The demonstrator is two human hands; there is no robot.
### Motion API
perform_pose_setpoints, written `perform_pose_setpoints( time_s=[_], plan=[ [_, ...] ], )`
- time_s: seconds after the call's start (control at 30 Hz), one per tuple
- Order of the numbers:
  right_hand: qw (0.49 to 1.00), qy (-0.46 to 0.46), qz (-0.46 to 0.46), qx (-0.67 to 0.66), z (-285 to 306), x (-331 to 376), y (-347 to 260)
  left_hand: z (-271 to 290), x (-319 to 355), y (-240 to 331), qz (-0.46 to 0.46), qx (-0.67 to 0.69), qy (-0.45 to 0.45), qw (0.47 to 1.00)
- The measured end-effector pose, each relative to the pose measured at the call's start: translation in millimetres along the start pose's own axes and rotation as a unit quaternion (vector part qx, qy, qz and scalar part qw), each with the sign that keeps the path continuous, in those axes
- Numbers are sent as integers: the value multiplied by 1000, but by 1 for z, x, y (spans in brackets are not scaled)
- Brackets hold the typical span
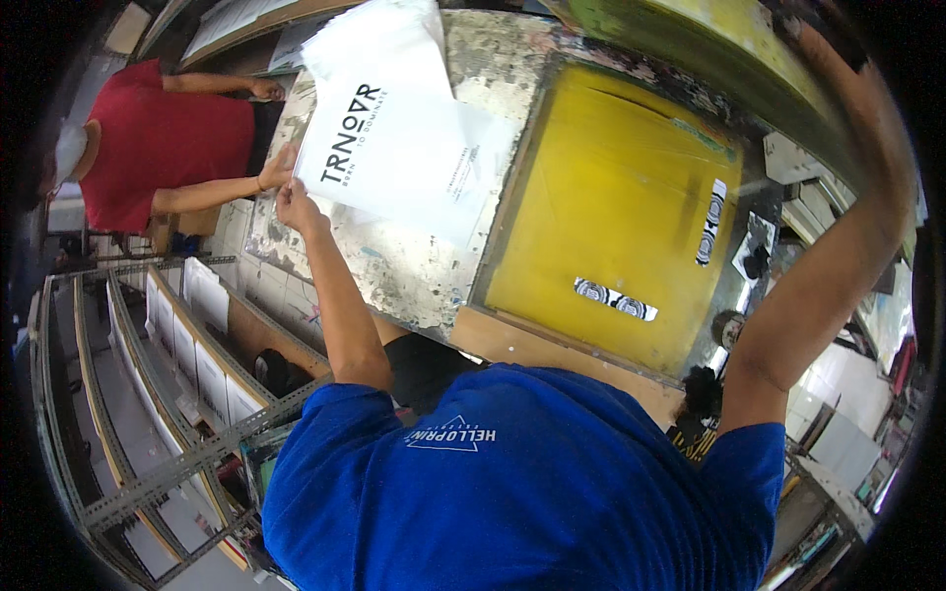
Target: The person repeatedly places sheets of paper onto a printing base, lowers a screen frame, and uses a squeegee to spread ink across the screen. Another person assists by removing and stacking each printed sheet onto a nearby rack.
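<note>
The left hand (296,205) pinches the edge of a thin white printed sheet (424,148) over the paint-stained counter (414,281); the right hand's (791,28) grip is unclear. Apparently sheet-shifting, calling for coordination with the co-worker's hand (279,167).

The right grip (794,28) is obscured by shadow; the paper stack (379,41) is cut off by the top edge.

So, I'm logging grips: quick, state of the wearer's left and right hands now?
Left hand: closed, pinching the edge of the white printed sheet.
Right hand: at the picture's dark upper right; its grip cannot be told.
</note>
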State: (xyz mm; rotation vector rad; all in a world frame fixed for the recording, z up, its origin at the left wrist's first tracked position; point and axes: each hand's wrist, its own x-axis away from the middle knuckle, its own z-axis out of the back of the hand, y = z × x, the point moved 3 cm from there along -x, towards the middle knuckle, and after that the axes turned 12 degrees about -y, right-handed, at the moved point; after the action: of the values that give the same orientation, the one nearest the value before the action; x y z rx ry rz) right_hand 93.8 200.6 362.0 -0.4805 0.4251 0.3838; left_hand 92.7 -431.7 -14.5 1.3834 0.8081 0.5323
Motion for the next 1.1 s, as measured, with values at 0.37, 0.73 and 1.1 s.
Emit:
perform_pose_setpoints(
  time_s=[0.37,0.73,1.1],
  plan=[
    [999,-23,-22,4,-3,5,11,-39,56,67,-321,-304,-22,897],
    [999,-38,-28,5,3,0,23,-177,212,39,-327,-488,-306,749],
    [999,-39,-25,4,6,-2,23,-171,186,4,-197,-366,-252,874]
  ],
)
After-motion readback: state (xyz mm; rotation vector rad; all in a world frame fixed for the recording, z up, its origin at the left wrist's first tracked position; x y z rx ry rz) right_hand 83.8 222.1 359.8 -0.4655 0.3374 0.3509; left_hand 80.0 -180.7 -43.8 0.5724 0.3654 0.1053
